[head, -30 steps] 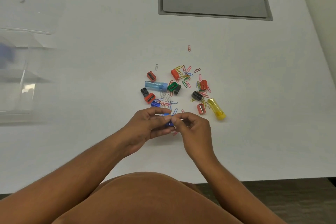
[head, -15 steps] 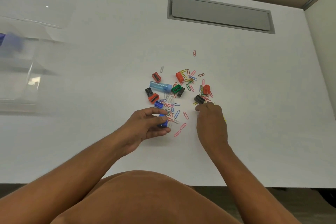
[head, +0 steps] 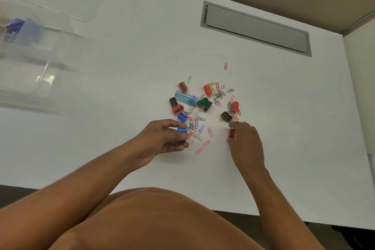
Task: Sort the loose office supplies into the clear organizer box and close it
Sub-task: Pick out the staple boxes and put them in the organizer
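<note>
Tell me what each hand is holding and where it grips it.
Left hand pinches a small blue plastic sharpener by its sides; right hand grips a small red plastic sharpener.

Bare forearms (no sleeves), brown garment (head: 152, 219) over torso

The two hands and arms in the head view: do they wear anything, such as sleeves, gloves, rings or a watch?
Nothing is worn that shows. The left hand and the right hand are bare, with no gloves, and both forearms are bare up to the frame edge. No watch or bracelet shows; rings are too small to rule out.
</note>
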A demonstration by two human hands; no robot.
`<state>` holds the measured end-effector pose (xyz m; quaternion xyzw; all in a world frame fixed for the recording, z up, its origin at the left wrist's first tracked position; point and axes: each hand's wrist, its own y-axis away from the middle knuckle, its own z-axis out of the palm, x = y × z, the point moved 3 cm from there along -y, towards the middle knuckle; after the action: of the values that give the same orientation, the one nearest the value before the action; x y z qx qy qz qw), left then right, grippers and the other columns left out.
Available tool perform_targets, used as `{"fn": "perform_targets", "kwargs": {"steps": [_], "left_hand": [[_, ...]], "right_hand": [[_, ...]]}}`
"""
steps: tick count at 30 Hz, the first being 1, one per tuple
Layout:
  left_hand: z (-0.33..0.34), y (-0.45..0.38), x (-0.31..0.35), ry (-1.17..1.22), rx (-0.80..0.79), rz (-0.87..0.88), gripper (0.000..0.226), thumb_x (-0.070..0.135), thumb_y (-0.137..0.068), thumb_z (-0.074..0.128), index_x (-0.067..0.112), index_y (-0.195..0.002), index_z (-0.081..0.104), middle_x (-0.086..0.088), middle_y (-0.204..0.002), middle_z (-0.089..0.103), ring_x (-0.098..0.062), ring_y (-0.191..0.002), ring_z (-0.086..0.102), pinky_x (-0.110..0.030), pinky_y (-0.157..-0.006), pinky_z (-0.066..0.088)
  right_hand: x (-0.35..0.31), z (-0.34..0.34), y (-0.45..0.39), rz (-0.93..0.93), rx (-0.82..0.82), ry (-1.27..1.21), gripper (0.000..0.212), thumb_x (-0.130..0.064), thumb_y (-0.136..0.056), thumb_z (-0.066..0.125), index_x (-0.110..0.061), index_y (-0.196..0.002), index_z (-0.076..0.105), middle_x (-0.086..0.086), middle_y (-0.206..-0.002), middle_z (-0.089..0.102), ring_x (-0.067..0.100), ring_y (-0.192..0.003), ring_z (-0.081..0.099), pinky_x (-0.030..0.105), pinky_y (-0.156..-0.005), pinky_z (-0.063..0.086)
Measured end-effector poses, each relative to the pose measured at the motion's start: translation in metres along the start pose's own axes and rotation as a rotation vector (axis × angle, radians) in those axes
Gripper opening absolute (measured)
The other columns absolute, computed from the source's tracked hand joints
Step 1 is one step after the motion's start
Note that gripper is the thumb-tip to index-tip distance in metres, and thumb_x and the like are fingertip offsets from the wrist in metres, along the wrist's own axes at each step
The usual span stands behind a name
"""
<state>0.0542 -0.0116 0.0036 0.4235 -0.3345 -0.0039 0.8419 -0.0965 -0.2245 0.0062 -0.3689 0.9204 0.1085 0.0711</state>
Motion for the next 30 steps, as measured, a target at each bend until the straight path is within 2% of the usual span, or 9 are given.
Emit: {"fn": "perform_targets", "kwargs": {"steps": [6,9,12,15,18,20,26,30], "left_hand": [[0.0,0.005,0.002,-0.029,0.005,0.011,0.034,0.006,-0.083,0.083,0.011,-0.116,0.076,-0.018,-0.107,0.08,-0.035,-0.099,0.079,-0.033,-0.079,0.066],[0.0,0.006,0.002,-0.021,0.002,0.02,0.033,0.003,-0.084,0.082,0.011,-0.114,0.076,-0.018,-0.107,0.08,-0.035,-0.099,0.079,-0.032,-0.076,0.066],[0.0,0.008,0.002,-0.026,0.005,0.032,0.03,-0.001,-0.084,0.081,0.011,-0.112,0.077,-0.018,-0.107,0.08,-0.036,-0.1,0.079,-0.033,-0.077,0.066],[-0.002,0.012,0.001,-0.021,0.015,0.043,0.028,-0.002,-0.084,0.08,0.012,-0.107,0.079,-0.019,-0.107,0.079,-0.037,-0.099,0.079,-0.036,-0.079,0.066],[-0.008,0.018,0.002,-0.011,0.019,0.063,0.027,-0.002,-0.085,0.08,0.011,-0.108,0.079,-0.02,-0.108,0.079,-0.037,-0.1,0.078,-0.037,-0.082,0.066],[-0.015,0.023,0.002,-0.008,0.03,0.077,0.028,-0.001,-0.085,0.08,0.01,-0.111,0.078,-0.021,-0.108,0.078,-0.037,-0.101,0.078,-0.037,-0.085,0.066],[-0.042,0.041,0.007,0.012,0.077,0.111,0.026,0.002,-0.084,0.082,0.012,-0.108,0.08,-0.019,-0.104,0.079,-0.038,-0.099,0.078,-0.035,-0.082,0.065],[-0.062,0.053,0.016,0.031,0.11,0.166,0.022,0.005,-0.085,0.083,0.014,-0.105,0.08,-0.021,-0.105,0.079,-0.038,-0.098,0.079,-0.032,-0.081,0.064]], "right_hand": [[-0.015,-0.007,0.002,-0.032,-0.049,-0.039,0.037,-0.021,-0.09,0.077,-0.02,-0.125,0.068,0.002,-0.122,0.065,0.022,-0.117,0.057,0.032,-0.092,0.051],[-0.021,-0.014,-0.005,-0.077,0.02,-0.185,0.035,-0.005,-0.088,0.074,-0.017,-0.12,0.069,0.003,-0.125,0.053,0.022,-0.115,0.064,0.023,-0.091,0.049],[-0.027,-0.017,-0.023,-0.074,0.038,-0.164,0.041,0.012,-0.088,0.066,-0.009,-0.123,0.07,0.006,-0.13,0.045,0.025,-0.113,0.065,0.025,-0.096,0.052],[-0.033,-0.01,-0.039,-0.105,-0.011,-0.049,0.04,0.007,-0.092,0.065,-0.008,-0.129,0.069,0.005,-0.126,0.047,0.021,-0.108,0.062,0.021,-0.092,0.049],[-0.035,-0.001,-0.046,-0.138,-0.079,0.066,0.031,-0.009,-0.098,0.063,-0.012,-0.128,0.071,0.006,-0.124,0.052,0.021,-0.109,0.06,0.024,-0.094,0.049],[-0.034,0.003,-0.047,-0.14,-0.08,0.091,0.029,-0.013,-0.099,0.063,-0.014,-0.126,0.073,0.006,-0.125,0.056,0.021,-0.109,0.061,0.026,-0.094,0.049],[-0.035,0.008,-0.042,-0.129,0.0,0.034,0.029,0.001,-0.097,0.062,-0.009,-0.121,0.075,0.01,-0.123,0.061,0.027,-0.112,0.058,0.033,-0.098,0.05],[-0.052,-0.001,-0.034,-0.171,0.128,-0.043,0.025,0.002,-0.093,0.067,-0.004,-0.115,0.076,0.013,-0.118,0.062,0.028,-0.107,0.06,0.036,-0.095,0.051]]}}
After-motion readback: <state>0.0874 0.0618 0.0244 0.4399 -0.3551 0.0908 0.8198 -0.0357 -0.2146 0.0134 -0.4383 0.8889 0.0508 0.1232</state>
